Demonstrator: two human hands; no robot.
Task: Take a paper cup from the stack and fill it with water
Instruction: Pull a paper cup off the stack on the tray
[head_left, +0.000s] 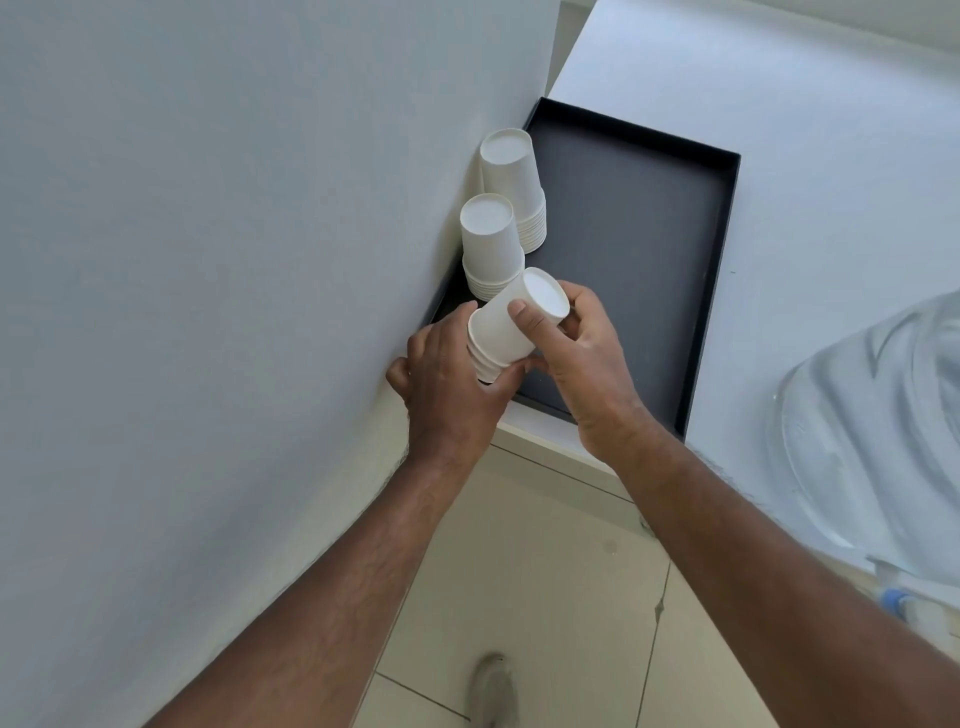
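A short stack of white paper cups (506, 330) is held tilted, bottoms up, above the near corner of a black tray (649, 218). My left hand (452, 384) grips the stack's lower rims. My right hand (582, 364) holds the top cup, thumb on its side and fingers behind its base. Two more upside-down stacks stand in the tray against the wall: a nearer stack (491, 249) and a farther stack (514, 189). A large clear water bottle (872, 441) sits at the right edge.
The tray lies on a white counter (805, 104) next to a white wall (208, 234). A blue tap part (894, 598) shows below the bottle. Beige floor tiles (545, 571) and a shoe (493, 691) are below.
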